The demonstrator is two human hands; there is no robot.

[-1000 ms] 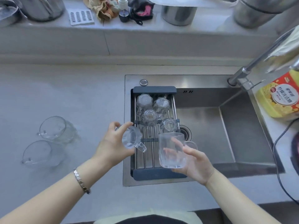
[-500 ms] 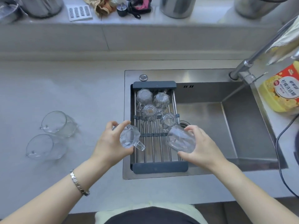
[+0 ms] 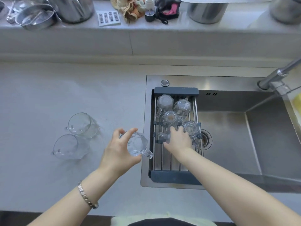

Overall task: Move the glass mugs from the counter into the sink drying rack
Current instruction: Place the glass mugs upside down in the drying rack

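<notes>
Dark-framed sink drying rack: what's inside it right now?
Four upturned glass mugs fill the rack's far half; the right hand covers a fifth. Bare bars nearer.

No words, brand names, numbers or signs can be read anywhere in this view. The yellow bottle point(image 3: 297, 103) at the right edge beside the sink point(image 3: 228, 82) shows only a sliver of its side, with no print that can be made out. The white ridged card point(image 3: 108, 18) on the shelf behind the tabletop point(image 3: 65, 88) carries rows of small dark marks, too small to tell as text.
</notes>
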